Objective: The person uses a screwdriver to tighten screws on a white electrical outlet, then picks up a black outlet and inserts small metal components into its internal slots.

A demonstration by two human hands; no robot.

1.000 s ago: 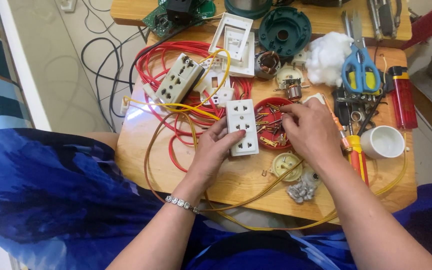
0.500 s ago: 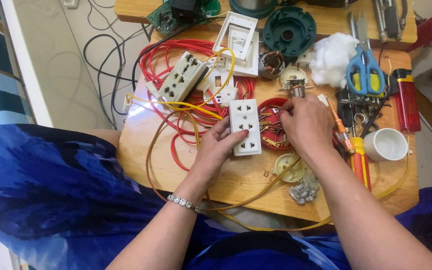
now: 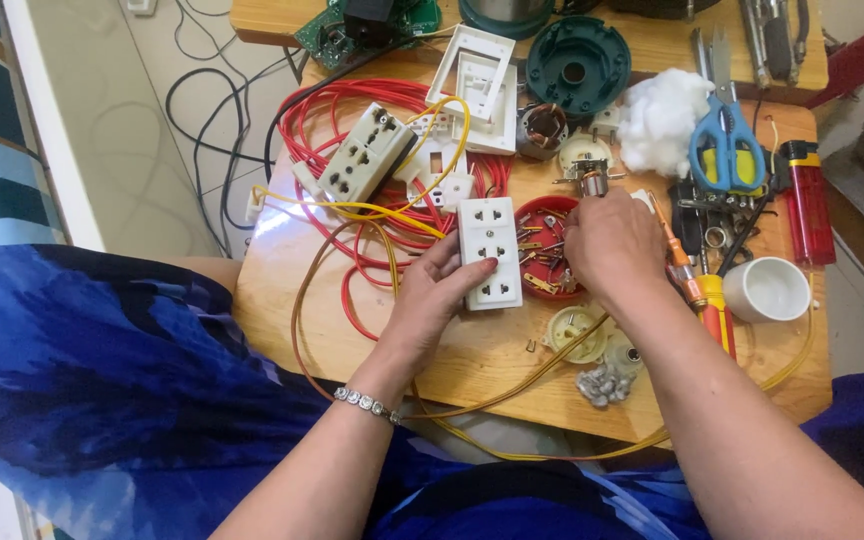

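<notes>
My left hand (image 3: pixel 435 296) grips a white three-outlet socket plate (image 3: pixel 489 252) by its left edge, thumb lying across its face, holding it on the wooden table (image 3: pixel 492 360). My right hand (image 3: pixel 614 245) is palm down with its fingers in a small red round tray (image 3: pixel 542 222) of brass metal parts, just right of the socket plate. Whether those fingers pinch a part is hidden.
Red wire coil (image 3: pixel 372 110), yellow wires (image 3: pixel 352 210) and a grey socket strip (image 3: pixel 365 155) lie at left. White frame (image 3: pixel 477 70), teal round housing (image 3: pixel 580 66), cotton wad (image 3: pixel 664 108), blue scissors (image 3: pixel 722 140), red lighter (image 3: pixel 807 205), white cup (image 3: pixel 774 290), orange screwdriver (image 3: pixel 697 290) and screws (image 3: pixel 604 382) surround the hands.
My right hand has shifted left from the table's right side onto the red tray. The left hand keeps the socket plate in about the same place.
</notes>
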